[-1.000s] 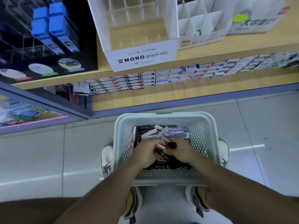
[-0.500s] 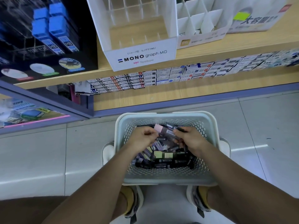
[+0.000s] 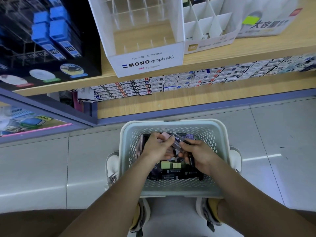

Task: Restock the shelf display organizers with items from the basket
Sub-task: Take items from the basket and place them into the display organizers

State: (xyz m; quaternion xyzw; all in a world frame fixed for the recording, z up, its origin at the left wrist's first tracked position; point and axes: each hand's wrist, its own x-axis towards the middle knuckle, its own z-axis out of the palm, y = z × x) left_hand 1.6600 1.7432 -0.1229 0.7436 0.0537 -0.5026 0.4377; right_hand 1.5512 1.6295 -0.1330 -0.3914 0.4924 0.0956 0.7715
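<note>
- A black display stand [image 3: 51,48] fills the far left of the shelf [image 3: 222,65], with blue HB boxes [image 3: 56,26] in its slots.
- Next along stands a white organizer [image 3: 147,62] printed "MONO graph MG"; its clear-walled compartments show only bare wood.
- Below the shelf edge runs a row of small white boxes [image 3: 171,82], packed edge to edge towards the right.
- The left hand [image 3: 155,147] is inside the basket, fingers curled, pinching the left side of a lilac case [image 3: 177,140] held above the heap.
- The lilac case is slim, translucent and grey-purple, with a printed label; a pale pink pack [image 3: 165,135] lies just beyond it.
- The heap of stock [image 3: 172,174] in the basket is mostly slim black packs with small labels, two of them with pale green ends.
- The right hand [image 3: 200,154] meets the case from the right, fingers curled round a dark pack [image 3: 191,159].
- A white card organizer [image 3: 210,43] with slanted dividers stands right of the MONO one, touching it.
- The basket [image 3: 220,151], pale and perforated, sits on the tiled floor [image 3: 273,134] near the shelf base, between two shoes.
</note>
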